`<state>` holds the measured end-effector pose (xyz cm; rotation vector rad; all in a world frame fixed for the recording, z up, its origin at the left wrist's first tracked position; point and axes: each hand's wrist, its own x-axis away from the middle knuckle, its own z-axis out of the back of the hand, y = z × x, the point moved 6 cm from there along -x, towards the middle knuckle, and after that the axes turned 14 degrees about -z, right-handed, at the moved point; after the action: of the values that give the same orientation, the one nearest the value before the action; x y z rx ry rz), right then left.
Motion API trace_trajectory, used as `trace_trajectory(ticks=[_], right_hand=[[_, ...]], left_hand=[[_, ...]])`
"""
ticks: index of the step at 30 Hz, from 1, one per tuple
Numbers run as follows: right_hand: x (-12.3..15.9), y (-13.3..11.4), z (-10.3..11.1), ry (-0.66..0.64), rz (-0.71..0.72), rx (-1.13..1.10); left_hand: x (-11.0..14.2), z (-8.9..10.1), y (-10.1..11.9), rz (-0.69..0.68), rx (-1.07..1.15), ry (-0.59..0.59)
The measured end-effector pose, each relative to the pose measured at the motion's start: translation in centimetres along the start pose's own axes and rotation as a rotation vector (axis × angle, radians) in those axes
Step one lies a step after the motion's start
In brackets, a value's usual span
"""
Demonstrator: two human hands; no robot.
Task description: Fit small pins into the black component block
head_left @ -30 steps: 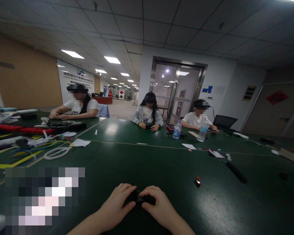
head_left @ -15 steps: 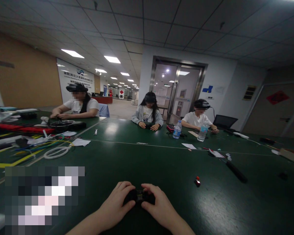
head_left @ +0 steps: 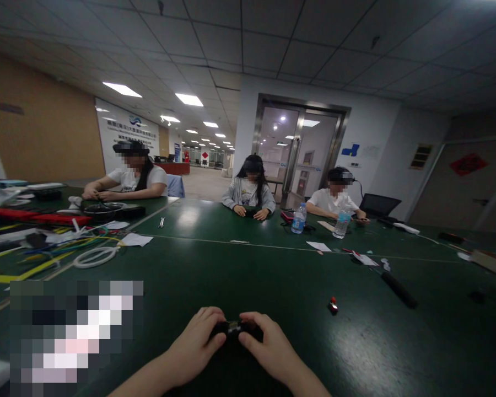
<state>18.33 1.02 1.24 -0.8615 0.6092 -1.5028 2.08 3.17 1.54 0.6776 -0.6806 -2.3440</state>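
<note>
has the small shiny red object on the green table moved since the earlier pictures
No. The small shiny red object sits in the same spot on the green table, left of the long black cylindrical handle, their gap unchanged.

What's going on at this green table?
The left hand and right hand hold a small black object between them, over the green table; exactly what it is can't be made out. A small red item lies off to the right. Across the table, a person in a grey jacket has both hands at another dark item.
</note>
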Motion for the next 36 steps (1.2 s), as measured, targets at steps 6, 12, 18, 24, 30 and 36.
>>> trace_trajectory(ticks=[6, 12, 18, 24, 30, 36], right_hand=[[0.2, -0.3, 0.2, -0.008, -0.008, 0.021], [0.3, -0.6, 0.3, -0.025, -0.004, 0.004], [0.3, -0.6, 0.1, -0.054, -0.005, -0.038], [0.2, -0.8, 0.1, -0.038, 0.041, -0.088], [0.2, -0.8, 0.1, -0.047, 0.007, -0.083], [0.1, -0.6, 0.0, -0.043, 0.002, -0.071]], left_hand=[[0.0, 0.1, 0.3, -0.016, -0.004, -0.005], [0.2, 0.4, 0.4, 0.082, 0.046, -0.015], [0.2, 0.3, -0.4, 0.136, 0.089, 0.006], [0.2, 0.2, -0.4, 0.126, 0.093, 0.010], [0.5, 0.3, -0.5, 0.138, 0.106, 0.019], [0.4, 0.1, -0.7, 0.118, 0.106, 0.003]])
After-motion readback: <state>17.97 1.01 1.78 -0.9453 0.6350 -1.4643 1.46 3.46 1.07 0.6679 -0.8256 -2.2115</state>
